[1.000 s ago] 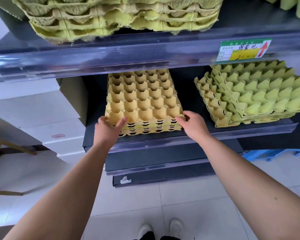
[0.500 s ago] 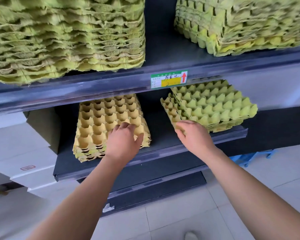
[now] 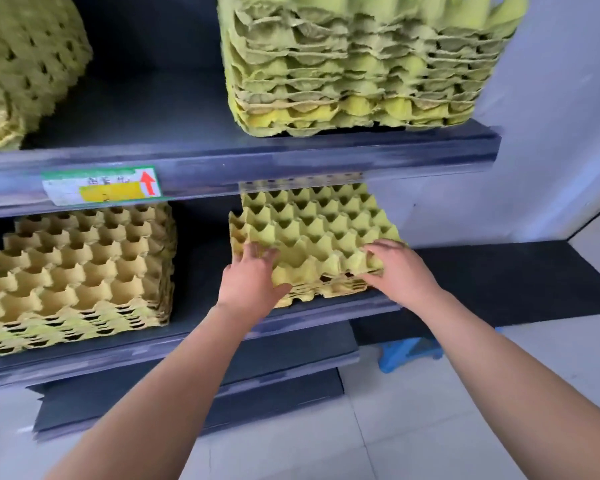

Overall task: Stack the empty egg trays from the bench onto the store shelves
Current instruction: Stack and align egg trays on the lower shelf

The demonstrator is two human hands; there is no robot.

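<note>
both hands are on the green egg tray stack (image 3: pixel 314 233), which sits on the lower shelf (image 3: pixel 201 292) near its right end, under the upper shelf (image 3: pixel 326 157). the stack is a few trays deep and its front edge lies close to the shelf lip. the top tray sits a little askew on the ones below

the left hand (image 3: pixel 253 280) is at the front left corner of the stack. its fingers (image 3: pixel 257 252) lie spread and nearly straight on top of the tray cups, and the thumb rests against the front edge, so this hand presses more than it grips

the right hand (image 3: pixel 400 271) is at the front right corner. its fingers (image 3: pixel 378 247) curl over the top of the corner cups and the thumb tucks in at the front edge lower down, so it holds the corner between them

to the left on the same shelf, apart from the green one, stands a yellow tray stack (image 3: pixel 77 268), taller and squared up. on the upper shelf a tall green pile (image 3: pixel 361 71) rests directly above the hands, and another pile (image 3: pixel 25 64) shows at the far left, blurred. a price label (image 3: pixel 101 187) with a red arrow sits on the front strip of the upper shelf. a blue stool (image 3: pixel 409 351) stands on the tiled floor (image 3: pixel 413 410) just right of the shelving base
</note>
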